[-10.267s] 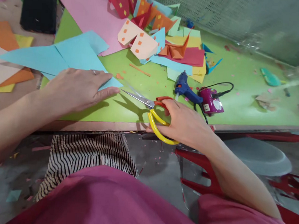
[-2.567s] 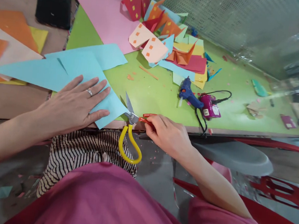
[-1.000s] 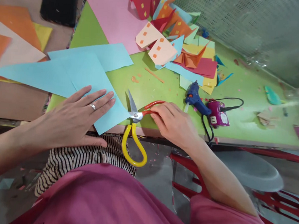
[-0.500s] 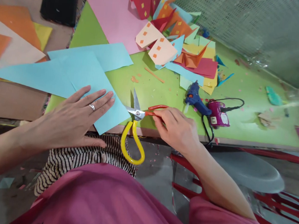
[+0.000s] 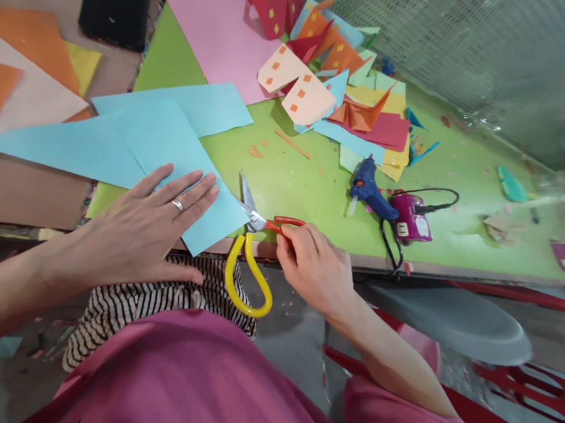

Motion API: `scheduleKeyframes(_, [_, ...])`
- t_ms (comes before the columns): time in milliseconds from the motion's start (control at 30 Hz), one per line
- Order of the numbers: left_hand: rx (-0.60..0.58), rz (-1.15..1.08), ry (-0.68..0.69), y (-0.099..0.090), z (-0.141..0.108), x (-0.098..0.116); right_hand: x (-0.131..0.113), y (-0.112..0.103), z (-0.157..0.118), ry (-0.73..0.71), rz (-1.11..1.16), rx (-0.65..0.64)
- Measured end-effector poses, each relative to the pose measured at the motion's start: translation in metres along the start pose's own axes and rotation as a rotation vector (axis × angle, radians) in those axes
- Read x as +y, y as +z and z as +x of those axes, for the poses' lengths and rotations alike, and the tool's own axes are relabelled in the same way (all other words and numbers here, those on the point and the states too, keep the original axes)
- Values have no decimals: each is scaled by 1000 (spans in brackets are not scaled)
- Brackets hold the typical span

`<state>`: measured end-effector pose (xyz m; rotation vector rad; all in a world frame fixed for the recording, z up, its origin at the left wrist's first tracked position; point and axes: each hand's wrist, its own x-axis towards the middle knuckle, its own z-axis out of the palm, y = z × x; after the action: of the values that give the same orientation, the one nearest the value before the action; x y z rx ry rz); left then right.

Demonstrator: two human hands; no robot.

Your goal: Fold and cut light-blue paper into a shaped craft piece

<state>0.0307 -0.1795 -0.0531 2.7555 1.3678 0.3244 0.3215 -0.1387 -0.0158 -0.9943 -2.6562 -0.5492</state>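
My left hand (image 5: 157,218) lies flat with fingers apart on a folded sheet of light blue paper (image 5: 214,212), pressing it to the table by the front edge. My right hand (image 5: 315,260) grips the red handle of a pair of scissors (image 5: 255,219). Their yellow handle hangs out past the table edge, and the blades are spread. One blade reaches beneath the right corner of the blue paper; the other lies over the green table. Another light blue piece (image 5: 216,112) rests behind the folded sheet.
A blue glue gun (image 5: 370,189) and a purple power box (image 5: 412,215) with a cable lie to the right. Decorated paper pieces (image 5: 308,99) are heaped behind. A black phone (image 5: 113,6) and orange paper (image 5: 36,42) are at left. A grey stool (image 5: 450,319) stands below the edge.
My right hand and the scissors have shifted slightly left, towards the paper. The blades have come somewhat closer together. My left hand stays on the paper.
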Motion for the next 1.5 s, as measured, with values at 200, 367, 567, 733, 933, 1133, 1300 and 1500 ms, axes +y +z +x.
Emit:
scheduleKeyframes(200, [14, 12, 4, 4, 0, 0, -3, -1, 4, -16, -52, 13])
scheduleKeyframes(367, [21, -4, -5, -2, 1, -1, -5, -1, 2, -8, -68, -6])
scheduleKeyframes(567, [70, -21, -122, -13, -8, -15, -4, 1, 2, 14, -40, -38])
scheduleKeyframes(733, [22, -22, -149, -9, -12, -16, -8, 6, 7, 17, -46, -5])
scheduleKeyframes(933, [6, -20, -184, -10, -9, -12, -9, 5, 8, 3, -121, 47])
scheduleKeyframes(1133, [-7, -54, -197, -12, -8, -13, -8, 3, 12, -10, -126, 63])
scheduleKeyframes(1300, [18, -102, -206, -13, -6, -12, -6, 3, 18, -31, -141, 63])
scheduleKeyframes(1500, [-13, -85, -220, -13, -7, -12, -2, 3, 21, -68, -153, 60])
